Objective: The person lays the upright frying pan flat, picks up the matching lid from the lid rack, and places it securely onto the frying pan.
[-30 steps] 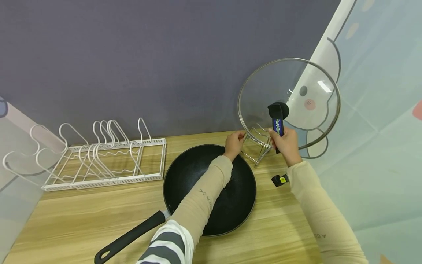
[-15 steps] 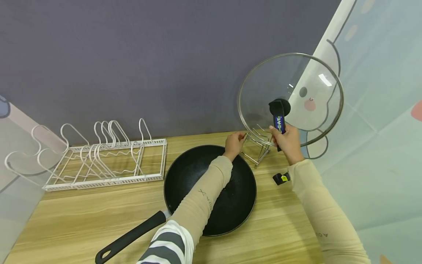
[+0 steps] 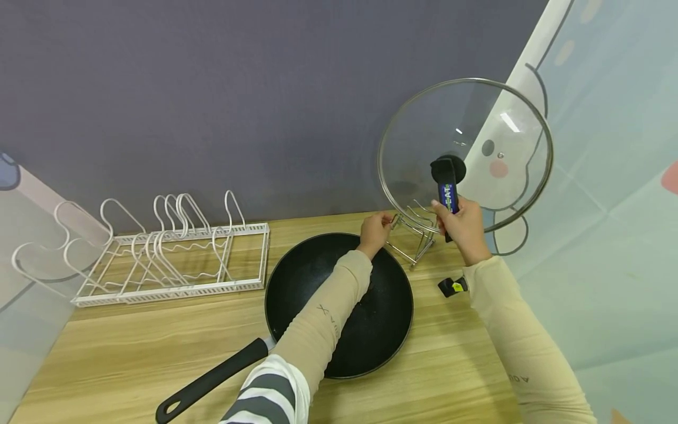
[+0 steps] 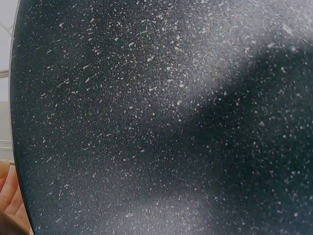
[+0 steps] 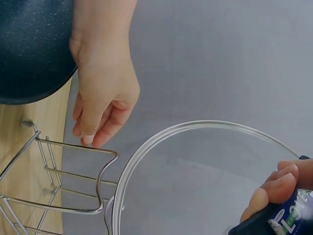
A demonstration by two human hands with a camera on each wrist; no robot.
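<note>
Low in the head view, my left hand (image 3: 374,232) pinches the top wire of a small metal lid rack (image 5: 73,145) standing on the wooden table. My right hand (image 3: 462,229) grips the black handle (image 3: 447,191) of a large round glass lid (image 3: 418,126) with a metal rim. The lid stands nearly upright, its lower edge overlapping the rack's wires in the head view. Beneath my left forearm lies a black wok (image 3: 312,265), its long handle pointing to the front left. The wok's speckled surface (image 4: 122,122) fills most of the left wrist view.
A white wire dish rack (image 3: 190,287) with tall loops occupies the table's back left. A grey wall (image 3: 265,106) rises behind the table, and a pale printed sheet (image 3: 609,247) hangs at the right. Near the right sleeve shows a small black piece (image 3: 449,287) with a yellow mark.
The glass lid and my right hand have risen slightly. The left hand keeps its place at the metal rack, and the wok stays put.
</note>
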